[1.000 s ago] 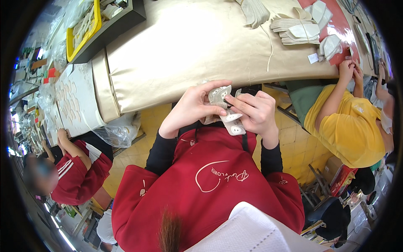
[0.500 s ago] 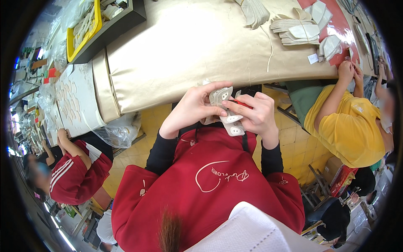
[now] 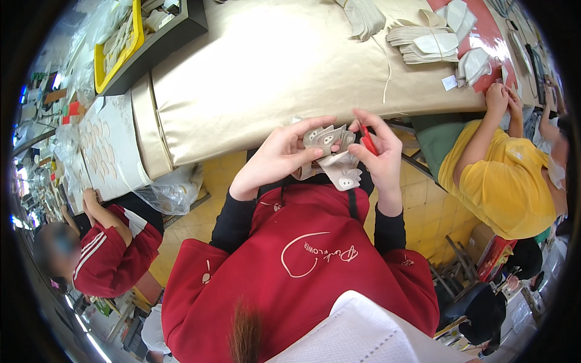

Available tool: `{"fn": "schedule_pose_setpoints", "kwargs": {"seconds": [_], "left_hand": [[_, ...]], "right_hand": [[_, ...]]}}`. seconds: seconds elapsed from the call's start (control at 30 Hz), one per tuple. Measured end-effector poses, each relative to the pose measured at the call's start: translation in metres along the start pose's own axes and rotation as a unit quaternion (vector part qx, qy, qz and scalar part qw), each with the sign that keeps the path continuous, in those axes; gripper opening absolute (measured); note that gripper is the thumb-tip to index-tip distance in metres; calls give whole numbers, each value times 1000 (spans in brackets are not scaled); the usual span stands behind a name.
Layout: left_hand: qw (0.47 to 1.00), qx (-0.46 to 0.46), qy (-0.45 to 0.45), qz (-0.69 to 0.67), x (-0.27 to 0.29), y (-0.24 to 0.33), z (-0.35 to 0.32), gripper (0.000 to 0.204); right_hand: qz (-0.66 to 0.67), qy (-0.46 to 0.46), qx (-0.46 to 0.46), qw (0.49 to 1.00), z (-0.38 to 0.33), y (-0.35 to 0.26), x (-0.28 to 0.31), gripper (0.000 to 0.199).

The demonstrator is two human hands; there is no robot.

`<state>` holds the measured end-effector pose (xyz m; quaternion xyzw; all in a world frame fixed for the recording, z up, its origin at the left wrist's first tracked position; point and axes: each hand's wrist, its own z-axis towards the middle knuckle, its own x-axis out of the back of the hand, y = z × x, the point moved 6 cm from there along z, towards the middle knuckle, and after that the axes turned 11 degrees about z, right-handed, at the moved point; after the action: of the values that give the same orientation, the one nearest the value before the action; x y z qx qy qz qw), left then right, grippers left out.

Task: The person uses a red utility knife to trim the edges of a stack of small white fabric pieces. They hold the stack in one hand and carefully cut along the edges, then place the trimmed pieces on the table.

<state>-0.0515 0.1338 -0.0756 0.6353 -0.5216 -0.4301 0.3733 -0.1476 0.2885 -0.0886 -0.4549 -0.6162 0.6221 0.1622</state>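
Observation:
A string of small beige-grey cloth pieces point(image 3: 343, 172), with white oval patches that have two dark dots, is held near the table's front edge. My left hand point(image 3: 273, 152) grips these pieces between thumb and fingers, and some hang down below. Close on their right, my right hand point(image 3: 386, 156) is wrapped round red-handled thread snips point(image 3: 367, 141). The snips' blades are mostly hidden by the fingers. Whether the right fingertips touch the cloth, I cannot tell.
A gold-covered table point(image 3: 242, 72) lies ahead. At the back right are bundled cloth pieces point(image 3: 423, 45) and loose thread. A yellow tray point(image 3: 106, 75) sits in a dark box at the far left. Beside me are a person in yellow point(image 3: 502, 181) and one in red point(image 3: 115, 248).
My right hand has drawn back to the right and turned, its snips now more upright and off the cloth. The hanging cloth pieces have spread and shifted slightly.

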Motion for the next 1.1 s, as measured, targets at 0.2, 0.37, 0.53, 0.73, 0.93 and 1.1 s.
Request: {"fn": "schedule_pose_setpoints", "kwargs": {"seconds": [0.2,0.37,0.53,0.73,0.93,1.1], "left_hand": [[995,66,19,74,6,-8,0,56],[997,-36,46,-42,6,-7,8,75],[998,-9,13,-62,6,-14,14,87],[992,-45,60,106,6,-14,12,59],[979,-41,143,142,13,-28,15,29],[973,30,226,-35,14,-36,13,33]], "right_hand": [[17,-26,-24,999,-1,8,-10,24],[87,1,35,996,-3,4,-4,10],[158,29,88,983,-6,1,-7,9],[225,82,79,968,-9,3,-9,11],[233,64,86,967,-7,6,-18,12],[119,-123,22,985,-3,1,-27,17]]}}
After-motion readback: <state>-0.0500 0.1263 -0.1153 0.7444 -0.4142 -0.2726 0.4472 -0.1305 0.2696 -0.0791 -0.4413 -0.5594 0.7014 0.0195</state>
